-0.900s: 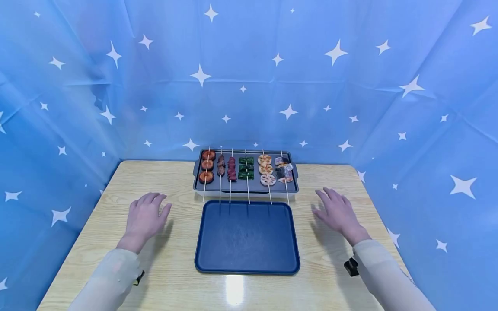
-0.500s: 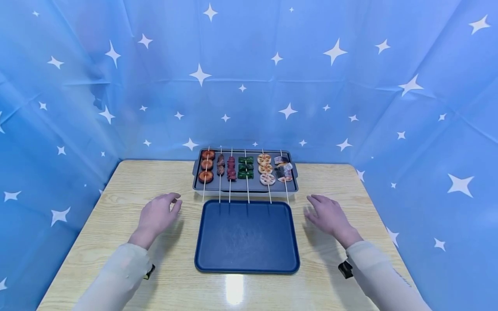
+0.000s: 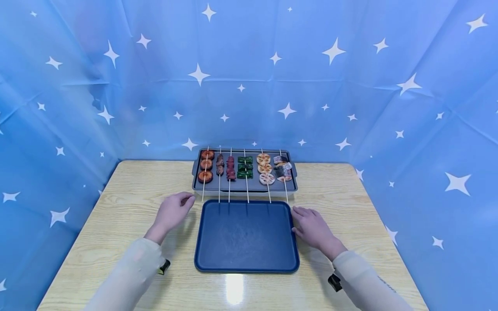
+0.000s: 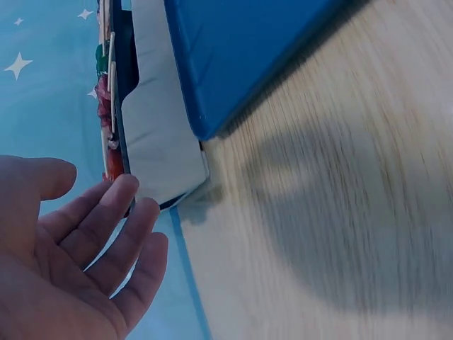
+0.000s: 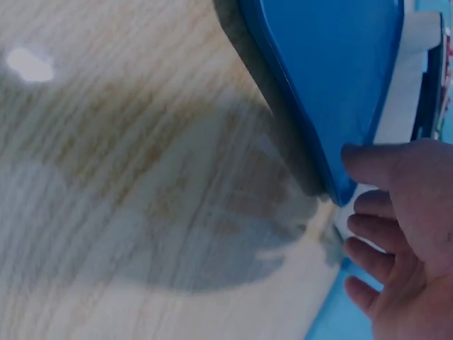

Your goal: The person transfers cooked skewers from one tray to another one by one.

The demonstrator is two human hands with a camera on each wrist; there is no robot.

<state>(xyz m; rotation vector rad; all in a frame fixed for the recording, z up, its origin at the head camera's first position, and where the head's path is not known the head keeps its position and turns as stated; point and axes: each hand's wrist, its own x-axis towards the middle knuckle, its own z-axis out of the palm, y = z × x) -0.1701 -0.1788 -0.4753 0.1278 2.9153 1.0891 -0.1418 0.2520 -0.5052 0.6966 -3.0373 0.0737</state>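
My left hand (image 3: 173,212) hovers left of the blue tray (image 3: 247,237), near the lower end of the leftmost skewer (image 3: 205,176). In the left wrist view that hand (image 4: 92,248) has its fingers loosely bent, thumb apart, holding nothing. At the tray's upper right corner is my right hand (image 3: 314,228). The right wrist view shows this hand (image 5: 410,227) with its thumb by the corner of the tray (image 5: 333,85) and its fingers loosely spread; whether it touches the rim I cannot tell.
Behind the tray stands a dark grill plate (image 3: 253,186) with several skewers, including green pieces (image 3: 245,167), lotus slices (image 3: 266,179) and fish-like pieces (image 3: 283,171). A blue curtain (image 3: 249,65) with white stars surrounds the wooden table (image 3: 128,207).
Both hands have moved inward: the left to the right, nearer the tray's left corner, the right leftward and slightly nearer me, to the tray's right corner. The tray and skewers have stayed put.
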